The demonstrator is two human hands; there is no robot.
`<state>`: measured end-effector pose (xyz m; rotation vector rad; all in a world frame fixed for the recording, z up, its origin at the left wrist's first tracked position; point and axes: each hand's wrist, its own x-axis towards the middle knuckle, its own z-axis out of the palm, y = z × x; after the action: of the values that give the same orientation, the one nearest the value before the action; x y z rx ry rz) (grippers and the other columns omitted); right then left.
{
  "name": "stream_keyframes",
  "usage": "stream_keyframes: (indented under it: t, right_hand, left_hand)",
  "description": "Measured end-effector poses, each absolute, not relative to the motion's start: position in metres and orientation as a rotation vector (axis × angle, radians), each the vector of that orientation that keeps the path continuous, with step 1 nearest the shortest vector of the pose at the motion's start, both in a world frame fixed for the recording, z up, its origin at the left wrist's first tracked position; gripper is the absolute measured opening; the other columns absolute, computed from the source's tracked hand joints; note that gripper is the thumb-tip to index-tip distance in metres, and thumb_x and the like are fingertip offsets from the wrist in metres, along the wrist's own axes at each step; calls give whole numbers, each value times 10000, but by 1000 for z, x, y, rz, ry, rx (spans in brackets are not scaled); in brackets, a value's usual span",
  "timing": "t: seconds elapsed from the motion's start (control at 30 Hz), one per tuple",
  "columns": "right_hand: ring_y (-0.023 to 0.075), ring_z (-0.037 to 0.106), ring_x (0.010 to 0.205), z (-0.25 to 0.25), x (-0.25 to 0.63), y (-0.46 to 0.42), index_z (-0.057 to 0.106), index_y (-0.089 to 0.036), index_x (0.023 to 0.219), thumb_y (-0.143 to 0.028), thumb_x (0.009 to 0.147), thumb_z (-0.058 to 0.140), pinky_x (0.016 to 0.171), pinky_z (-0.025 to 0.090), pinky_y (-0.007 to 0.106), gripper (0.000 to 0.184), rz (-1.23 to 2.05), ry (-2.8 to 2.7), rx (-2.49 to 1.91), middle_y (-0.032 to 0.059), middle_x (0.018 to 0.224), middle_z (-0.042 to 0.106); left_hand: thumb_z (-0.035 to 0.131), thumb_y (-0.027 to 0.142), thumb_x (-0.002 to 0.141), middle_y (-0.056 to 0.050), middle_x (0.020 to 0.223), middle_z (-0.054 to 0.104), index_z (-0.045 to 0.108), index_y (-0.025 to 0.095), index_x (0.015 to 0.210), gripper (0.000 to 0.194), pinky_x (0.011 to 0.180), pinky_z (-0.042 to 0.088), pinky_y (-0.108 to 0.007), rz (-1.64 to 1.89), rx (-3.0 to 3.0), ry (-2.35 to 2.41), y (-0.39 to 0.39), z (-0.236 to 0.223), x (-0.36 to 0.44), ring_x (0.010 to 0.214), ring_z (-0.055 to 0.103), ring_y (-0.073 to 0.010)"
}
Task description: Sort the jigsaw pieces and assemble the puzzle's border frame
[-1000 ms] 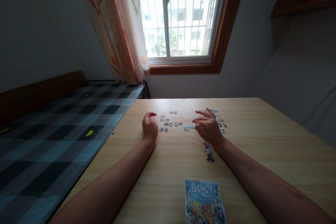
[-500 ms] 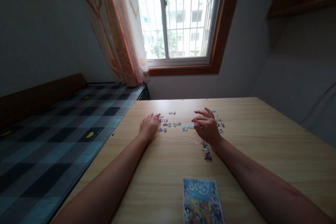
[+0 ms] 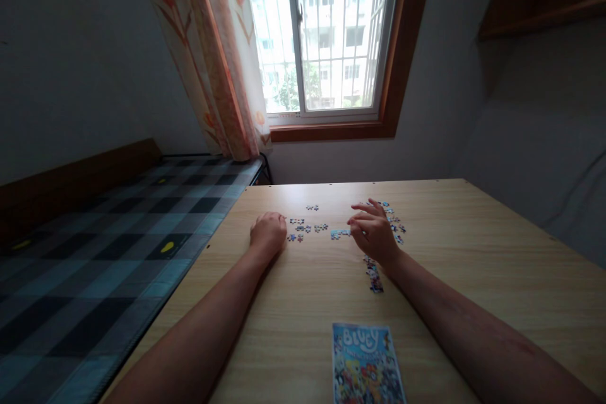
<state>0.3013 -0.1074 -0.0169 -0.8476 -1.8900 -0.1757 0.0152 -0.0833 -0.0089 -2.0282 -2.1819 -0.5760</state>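
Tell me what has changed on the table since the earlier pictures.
The left hand has curled and drawn back slightly, leftward and toward the person. The loose puzzle piece it had reached no longer shows; whether the hand holds it is hidden. The right hand, the other loose pieces and the Bluey picture stayed put.

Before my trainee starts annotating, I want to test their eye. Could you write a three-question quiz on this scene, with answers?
1. Which hand is nearer the light-blue puzzle pieces?
2. True or false: the Bluey picture lies nearer the camera than those pieces.
3. In this view, the curtain hangs at the window's: a) left, b) right, c) both sides.

Key: 1. the right hand; 2. true; 3. a.
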Motion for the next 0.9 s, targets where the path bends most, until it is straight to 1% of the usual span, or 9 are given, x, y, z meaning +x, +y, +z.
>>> stream_keyframes:
  t: [0.1, 0.17, 0.3, 0.4, 0.5, 0.57, 0.63, 0.8, 0.9]
  right_hand:
    - [216, 694, 1078, -17, 301, -108, 659, -254, 660, -174, 913, 519, 1185, 293, 489, 300, -165, -1888, -848, -23, 750, 758]
    - [218, 692, 1073, -17, 301, -108, 659, -253, 659, -172, 911, 523, 1184, 292, 491, 297, -160, -1890, -845, -21, 739, 754]
    - [217, 695, 1049, -17, 301, -108, 634, -250, 622, -179, 913, 525, 1168, 311, 488, 319, -168, -1894, -838, -19, 724, 746]
    - [216, 696, 1030, -16, 300, -108, 631, -246, 626, -186, 918, 523, 1147, 333, 483, 318, -175, -1890, -844, -16, 713, 739]
    - [214, 696, 1012, -16, 300, -108, 634, -242, 632, -187, 918, 527, 1141, 340, 479, 311, -176, -1889, -847, -14, 703, 732]
    - [211, 696, 1004, -15, 300, -108, 630, -242, 620, -189, 920, 529, 1144, 339, 476, 321, -176, -1896, -845, -14, 701, 730]
    - [205, 696, 996, -16, 300, -107, 629, -243, 609, -191, 923, 529, 1146, 340, 472, 333, -178, -1904, -845, -14, 705, 731]
    - [199, 696, 976, -17, 301, -105, 634, -246, 614, -198, 931, 523, 1134, 361, 459, 339, -185, -1924, -845, -15, 705, 730]
    - [195, 694, 928, -16, 301, -104, 620, -246, 592, -200, 936, 510, 1118, 379, 443, 364, -188, -1930, -853, -9, 668, 711]
  left_hand:
    - [469, 303, 891, -222, 949, 729, 694, 161, 778, 289, 845, 521, -435, -401, -2010, -2225, -88, 2, 14, 904, 686, -315]
    - [545, 309, 833, -237, 844, 716, 641, 163, 674, 237, 780, 531, -461, -311, -2019, -2244, -90, 10, 12, 830, 692, -336]
    - [660, 388, 742, -205, 672, 665, 488, 195, 510, 348, 702, 533, -472, -250, -2113, -2205, -98, 24, 13, 762, 692, -366]
    - [768, 402, 614, -134, 587, 629, 442, 214, 443, 414, 685, 534, -415, -186, -2261, -2117, -109, 31, 21, 705, 680, -324]
    - [809, 293, 503, -68, 529, 613, 539, 232, 430, 286, 642, 522, -361, -82, -2489, -2001, -127, 35, 38, 581, 624, -254]
    - [773, 240, 533, -60, 555, 649, 653, 248, 493, 126, 616, 509, -349, -10, -2769, -1866, -139, 36, 52, 539, 591, -229]
    - [759, 230, 562, -59, 601, 685, 722, 262, 562, 48, 649, 509, -343, -120, -2911, -1783, -151, 36, 67, 580, 607, -228]
    - [681, 141, 666, -40, 755, 750, 789, 286, 710, 186, 745, 510, -342, -273, -2994, -1657, -162, 30, 95, 715, 665, -227]
    - [660, 133, 720, -42, 851, 762, 804, 288, 794, 224, 768, 517, -361, -400, -2963, -1645, -158, 22, 100, 771, 679, -240]
